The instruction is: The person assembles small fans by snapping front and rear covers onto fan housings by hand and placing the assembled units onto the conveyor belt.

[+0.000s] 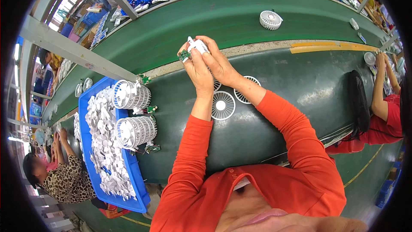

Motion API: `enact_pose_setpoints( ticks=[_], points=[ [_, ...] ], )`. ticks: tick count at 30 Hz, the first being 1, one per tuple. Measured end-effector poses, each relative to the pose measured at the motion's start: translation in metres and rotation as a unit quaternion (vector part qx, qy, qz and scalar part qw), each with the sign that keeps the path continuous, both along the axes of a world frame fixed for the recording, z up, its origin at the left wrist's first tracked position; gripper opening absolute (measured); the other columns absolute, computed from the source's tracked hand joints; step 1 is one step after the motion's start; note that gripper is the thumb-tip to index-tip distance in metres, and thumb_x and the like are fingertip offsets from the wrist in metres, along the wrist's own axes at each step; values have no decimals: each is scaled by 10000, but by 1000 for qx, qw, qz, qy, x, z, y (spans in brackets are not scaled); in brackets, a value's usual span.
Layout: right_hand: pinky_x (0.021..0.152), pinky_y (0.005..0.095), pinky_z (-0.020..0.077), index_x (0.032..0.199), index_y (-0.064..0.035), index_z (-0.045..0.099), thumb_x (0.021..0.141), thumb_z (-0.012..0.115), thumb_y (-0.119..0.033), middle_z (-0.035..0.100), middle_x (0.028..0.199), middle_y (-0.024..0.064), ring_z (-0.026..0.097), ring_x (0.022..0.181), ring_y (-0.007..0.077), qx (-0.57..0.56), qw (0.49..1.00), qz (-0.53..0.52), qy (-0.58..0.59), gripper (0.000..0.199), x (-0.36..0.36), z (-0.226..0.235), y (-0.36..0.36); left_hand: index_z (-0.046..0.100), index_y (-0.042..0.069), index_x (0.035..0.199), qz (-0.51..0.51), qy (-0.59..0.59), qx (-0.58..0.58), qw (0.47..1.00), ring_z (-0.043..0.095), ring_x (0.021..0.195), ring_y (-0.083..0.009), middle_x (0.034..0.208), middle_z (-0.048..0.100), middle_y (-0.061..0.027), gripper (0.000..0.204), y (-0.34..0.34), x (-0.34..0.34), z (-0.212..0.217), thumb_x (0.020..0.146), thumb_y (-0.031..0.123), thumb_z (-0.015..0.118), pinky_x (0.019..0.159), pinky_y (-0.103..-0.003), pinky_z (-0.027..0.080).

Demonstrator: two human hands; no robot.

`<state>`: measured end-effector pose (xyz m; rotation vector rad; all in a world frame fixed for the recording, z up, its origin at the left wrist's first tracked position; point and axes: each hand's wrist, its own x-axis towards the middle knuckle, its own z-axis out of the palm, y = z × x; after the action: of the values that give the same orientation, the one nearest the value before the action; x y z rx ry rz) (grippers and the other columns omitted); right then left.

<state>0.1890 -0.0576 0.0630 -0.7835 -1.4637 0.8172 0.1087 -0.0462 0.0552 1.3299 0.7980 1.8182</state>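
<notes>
Two hands (198,69) around white plastic part (199,47)

"What furnished the room?"
"A dark green tabletop (300,81) ran beside a green conveyor belt (206,21), under a pale metal frame (81,50)."
"And the floor (369,184)?"
"Green, marked with a yellow line (364,166); lights (16,51) glowed at left."

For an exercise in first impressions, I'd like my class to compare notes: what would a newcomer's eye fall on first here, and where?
Probably the white part with the green circuit board beside it, in the left hand and right hand at upper middle. Next, at left, the blue bin heaped with small white pieces, with two stacks of ribbed white round parts by its right edge.
</notes>
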Motion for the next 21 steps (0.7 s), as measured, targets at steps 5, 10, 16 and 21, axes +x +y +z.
enact_pose_setpoints(
  ticks=[5,10,16,21],
  points=[
    [1011,365,360,1348,-19,333,946,456,-376,464,1279,206,476,1193,301,-52,997,37,-34,552,4,-2,12,430,-27,1190,13,5,-35,999,516,994,-174,1107,508,-125,315,8,-6,-5,1005,219,364,871,-323,420],
    [980,405,390,1275,-14,473,871,615,-312,538,1233,193,510,1141,344,10,946,-232,-227,522,54,-17,48,415,-3,1282,43,182,-25,982,402,1225,-354,1291,438,-222,445,18,-12,-18,939,266,499,1039,-418,296],
    [1000,461,379,1221,-86,563,774,715,-250,486,1296,228,461,1199,387,137,801,-381,-441,500,80,-6,41,498,80,1246,182,283,40,941,377,1263,-343,1347,419,-193,406,13,-55,23,859,157,590,1035,-433,314],
    [1053,427,345,1263,-68,534,697,777,-264,471,1334,210,422,1253,363,10,900,35,-434,647,21,0,7,531,72,1198,254,358,71,896,389,1241,-389,1302,467,-218,381,1,-93,45,822,97,586,1046,-458,298]
  ],
)
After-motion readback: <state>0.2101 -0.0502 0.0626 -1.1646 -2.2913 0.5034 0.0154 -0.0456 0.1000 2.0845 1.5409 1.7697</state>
